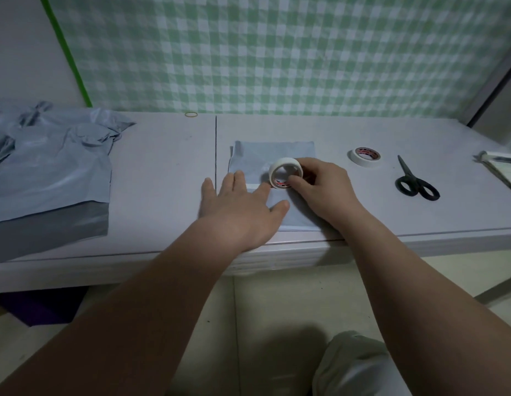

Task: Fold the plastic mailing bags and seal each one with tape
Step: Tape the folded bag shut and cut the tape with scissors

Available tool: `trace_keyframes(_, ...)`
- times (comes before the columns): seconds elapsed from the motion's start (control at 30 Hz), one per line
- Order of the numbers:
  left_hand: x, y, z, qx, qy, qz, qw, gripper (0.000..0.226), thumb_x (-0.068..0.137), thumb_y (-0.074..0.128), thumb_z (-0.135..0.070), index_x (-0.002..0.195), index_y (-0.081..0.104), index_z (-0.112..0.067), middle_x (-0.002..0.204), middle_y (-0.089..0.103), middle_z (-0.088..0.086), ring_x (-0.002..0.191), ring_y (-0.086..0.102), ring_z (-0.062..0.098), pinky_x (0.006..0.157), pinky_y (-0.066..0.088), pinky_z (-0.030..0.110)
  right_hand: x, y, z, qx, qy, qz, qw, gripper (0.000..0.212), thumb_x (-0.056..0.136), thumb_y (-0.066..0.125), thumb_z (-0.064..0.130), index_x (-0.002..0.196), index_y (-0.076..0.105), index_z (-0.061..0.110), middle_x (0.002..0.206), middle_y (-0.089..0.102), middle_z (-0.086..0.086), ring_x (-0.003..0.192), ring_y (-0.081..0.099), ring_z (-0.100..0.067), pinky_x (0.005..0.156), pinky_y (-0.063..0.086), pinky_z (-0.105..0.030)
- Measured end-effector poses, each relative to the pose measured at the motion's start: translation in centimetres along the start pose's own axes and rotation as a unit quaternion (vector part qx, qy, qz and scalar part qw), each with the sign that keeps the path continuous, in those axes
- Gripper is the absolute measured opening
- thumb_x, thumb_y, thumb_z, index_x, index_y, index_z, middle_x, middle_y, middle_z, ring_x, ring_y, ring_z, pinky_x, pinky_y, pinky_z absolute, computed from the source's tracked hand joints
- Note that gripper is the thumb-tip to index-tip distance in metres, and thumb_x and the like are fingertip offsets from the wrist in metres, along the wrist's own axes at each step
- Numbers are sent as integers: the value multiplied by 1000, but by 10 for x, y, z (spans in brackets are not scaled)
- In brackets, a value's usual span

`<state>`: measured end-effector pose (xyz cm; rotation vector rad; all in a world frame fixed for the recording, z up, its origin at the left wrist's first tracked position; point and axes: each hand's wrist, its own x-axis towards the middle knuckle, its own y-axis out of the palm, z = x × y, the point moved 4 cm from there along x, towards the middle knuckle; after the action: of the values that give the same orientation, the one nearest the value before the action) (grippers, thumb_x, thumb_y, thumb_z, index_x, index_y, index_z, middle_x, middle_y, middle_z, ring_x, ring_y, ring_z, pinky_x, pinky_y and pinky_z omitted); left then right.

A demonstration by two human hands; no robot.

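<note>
Gripping tape roll (284,162); bag (277,152) seemingly near table edge (405,238).

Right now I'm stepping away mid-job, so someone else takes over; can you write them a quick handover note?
Left grip: flat, fingers straight, pressing the folded bag and the tape strip.
Right grip: holds the tape roll on edge on the bag.
Spare roll and scissors lie to its right; unfolded bags are piled far left.
Done: this bag folded, strip started.
Left: cut the strip, press it down, then the pile.
</note>
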<state>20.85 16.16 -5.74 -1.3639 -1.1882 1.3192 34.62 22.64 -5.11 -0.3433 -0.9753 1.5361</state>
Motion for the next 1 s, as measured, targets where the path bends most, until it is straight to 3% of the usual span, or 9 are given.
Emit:
trace_keyframes(0.23, 10, 6, -17, -39, 33, -81, 995, 73, 97, 24, -52, 151, 11, -5, 158, 11, 12, 146, 7, 24, 118, 4, 44, 1, 3, 3, -30, -40, -12, 999, 34, 89, 58, 16, 122, 63, 22, 112, 69, 0, 103, 59, -21, 73, 31, -17)
trace_keyframes(0.43, 8, 12, -16, -44, 32, -59, 997, 80, 94, 18, -60, 152, 0, -8, 160, -5, 12, 147, -5, 23, 119, -1, 41, 1, 2, -1, 3, -15, -15, 1000, 40, 89, 59, 18, 128, 58, 24, 117, 67, 4, 104, 59, -15, 83, 35, -14)
trace_keyframes(0.63, 7, 13, -15, -40, 25, -41, 998, 81, 93, 18, -63, 152, -2, -10, 160, -7, 11, 147, -8, 22, 118, -4, 42, 0, 1, 0, -4, -23, -38, 999, 38, 92, 55, 21, 128, 58, 31, 114, 69, 4, 104, 62, -19, 92, 47, -36)
trace_keyframes(0.87, 6, 13, -15, -30, 22, -31, 999, 82, 93, 15, -64, 152, -4, -11, 160, -10, 9, 147, -11, 21, 118, -8, 45, -1, -11, -13, -24, -4, -36, 999, 43, 95, 47, 13, 134, 53, 30, 123, 64, -2, 112, 57, -21, 94, 43, -30)
trace_keyframes(1.0, 4, 11, -15, -23, 18, -31, 999, 81, 93, 15, -64, 152, -5, -13, 160, -10, 8, 147, -11, 20, 116, -12, 48, -3, -14, -12, -31, -8, -34, 999, 45, 96, 43, 11, 137, 49, 29, 118, 63, -8, 109, 55, -25, 92, 43, -35)
